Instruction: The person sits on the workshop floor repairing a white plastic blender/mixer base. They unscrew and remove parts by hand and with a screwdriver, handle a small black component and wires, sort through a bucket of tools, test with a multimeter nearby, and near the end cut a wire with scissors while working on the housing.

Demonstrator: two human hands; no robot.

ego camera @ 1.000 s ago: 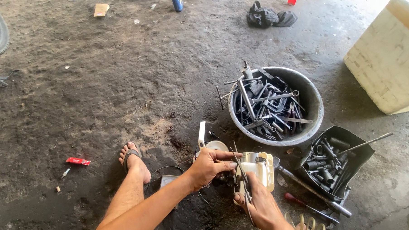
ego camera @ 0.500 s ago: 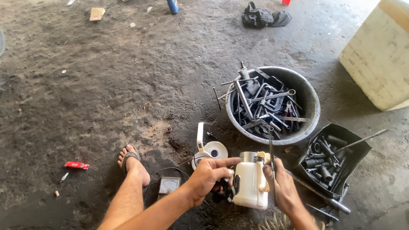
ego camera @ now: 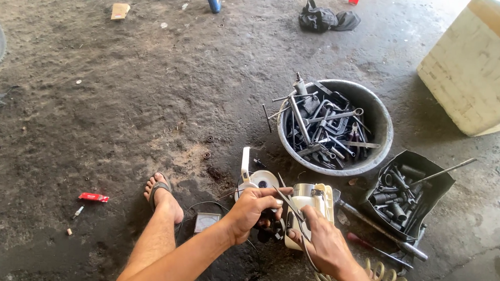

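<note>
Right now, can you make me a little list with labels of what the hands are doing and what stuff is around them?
Place: dirty concrete floor, seen from above
Left hand: grips a thin metal tool laid over the canister
Right hand: steadies a cream canister with a metal cap
Just behind the hands: round white part
Big round basin: full of wrenches and metal tools
Black tray: holds dark sockets
Bottom edge: coiled hose
Foot: in a sandal
</note>
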